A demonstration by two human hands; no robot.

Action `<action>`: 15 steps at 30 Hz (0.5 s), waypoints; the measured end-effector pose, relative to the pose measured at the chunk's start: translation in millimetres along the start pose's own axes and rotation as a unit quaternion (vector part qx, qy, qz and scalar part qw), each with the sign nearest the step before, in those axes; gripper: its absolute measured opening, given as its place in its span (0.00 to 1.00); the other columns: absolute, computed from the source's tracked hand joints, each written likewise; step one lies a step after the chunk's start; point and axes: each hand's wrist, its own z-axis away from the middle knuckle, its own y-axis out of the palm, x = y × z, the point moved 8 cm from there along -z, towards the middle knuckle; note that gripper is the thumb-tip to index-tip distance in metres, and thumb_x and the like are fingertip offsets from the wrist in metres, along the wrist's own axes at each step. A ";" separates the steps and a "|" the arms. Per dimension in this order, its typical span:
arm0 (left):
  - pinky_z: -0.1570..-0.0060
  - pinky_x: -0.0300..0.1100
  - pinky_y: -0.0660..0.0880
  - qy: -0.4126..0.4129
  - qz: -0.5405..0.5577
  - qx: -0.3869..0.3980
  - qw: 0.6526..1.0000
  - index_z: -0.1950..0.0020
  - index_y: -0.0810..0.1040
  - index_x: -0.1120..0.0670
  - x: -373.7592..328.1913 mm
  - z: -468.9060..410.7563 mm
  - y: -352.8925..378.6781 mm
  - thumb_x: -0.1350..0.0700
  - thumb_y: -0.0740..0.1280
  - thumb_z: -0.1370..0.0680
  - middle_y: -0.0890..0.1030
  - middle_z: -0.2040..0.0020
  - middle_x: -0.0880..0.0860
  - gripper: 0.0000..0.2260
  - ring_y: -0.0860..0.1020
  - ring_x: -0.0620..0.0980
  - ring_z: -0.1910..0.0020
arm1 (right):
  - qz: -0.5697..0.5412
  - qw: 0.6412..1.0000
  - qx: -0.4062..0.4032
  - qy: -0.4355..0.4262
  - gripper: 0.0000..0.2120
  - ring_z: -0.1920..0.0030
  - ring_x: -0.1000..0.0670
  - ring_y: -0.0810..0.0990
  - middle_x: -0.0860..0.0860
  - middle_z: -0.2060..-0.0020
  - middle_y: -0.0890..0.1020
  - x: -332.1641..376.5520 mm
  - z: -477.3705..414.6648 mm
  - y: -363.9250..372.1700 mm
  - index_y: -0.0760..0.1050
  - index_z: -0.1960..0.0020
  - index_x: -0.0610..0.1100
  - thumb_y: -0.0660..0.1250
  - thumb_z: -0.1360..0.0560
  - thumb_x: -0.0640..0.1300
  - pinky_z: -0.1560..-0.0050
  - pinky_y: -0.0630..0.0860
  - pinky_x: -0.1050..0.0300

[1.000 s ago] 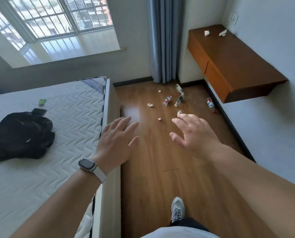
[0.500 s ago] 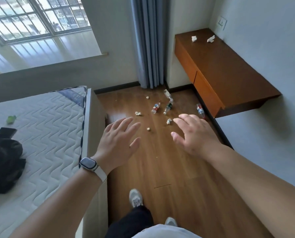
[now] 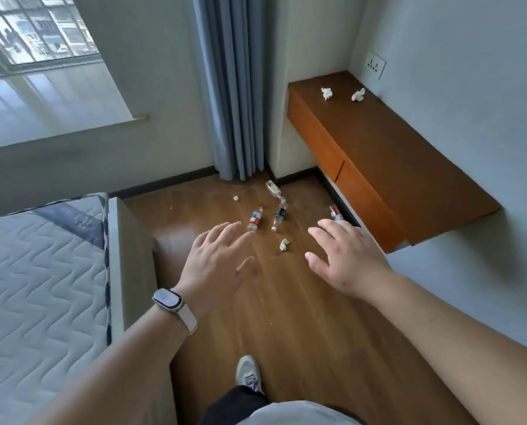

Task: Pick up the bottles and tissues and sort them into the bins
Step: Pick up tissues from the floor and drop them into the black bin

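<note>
Bottles (image 3: 255, 219) number 4, tissues (image 3: 284, 244) 4; left hand (image 3: 216, 265) and right hand (image 3: 345, 259) hover spread.

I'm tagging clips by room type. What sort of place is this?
Most likely a bedroom in a home: a bare white quilted mattress on a bed frame, a wall-mounted brown wooden desk with drawers, and a grey-blue curtain hanging beside a large window.
</note>
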 end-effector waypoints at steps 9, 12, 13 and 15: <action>0.34 0.54 0.67 0.022 0.009 0.014 1.000 0.32 0.73 0.46 44.7 -84.2 18.7 0.45 0.66 0.23 0.73 0.31 0.50 0.19 0.69 0.54 0.30 | -0.015 0.999 -0.005 0.032 0.30 0.30 0.46 0.66 0.48 0.31 0.71 -20.7 -80.9 -4.5 0.67 0.29 0.47 0.46 0.23 0.62 0.33 0.68 0.46; 0.34 0.54 0.67 0.012 0.013 0.029 0.999 0.32 0.72 0.46 49.1 -108.6 31.5 0.45 0.65 0.23 0.73 0.31 0.50 0.20 0.69 0.54 0.30 | -0.020 0.999 0.003 0.026 0.29 0.32 0.46 0.68 0.48 0.33 0.72 -37.7 -103.9 3.7 0.69 0.31 0.46 0.48 0.23 0.61 0.35 0.69 0.45; 0.34 0.53 0.67 0.008 0.011 0.034 0.999 0.31 0.72 0.46 48.9 -116.1 36.5 0.45 0.65 0.23 0.73 0.31 0.50 0.20 0.69 0.54 0.30 | -0.022 1.000 0.004 0.021 0.29 0.32 0.45 0.68 0.47 0.33 0.72 -43.5 -111.6 7.5 0.69 0.31 0.46 0.49 0.23 0.61 0.35 0.69 0.45; 0.35 0.53 0.67 0.003 0.007 0.040 0.999 0.31 0.72 0.46 47.4 -131.6 47.5 0.45 0.66 0.23 0.73 0.31 0.50 0.21 0.69 0.54 0.30 | -0.026 1.000 0.009 0.012 0.28 0.33 0.45 0.69 0.47 0.34 0.73 -57.2 -128.1 16.7 0.70 0.32 0.45 0.50 0.23 0.60 0.36 0.70 0.45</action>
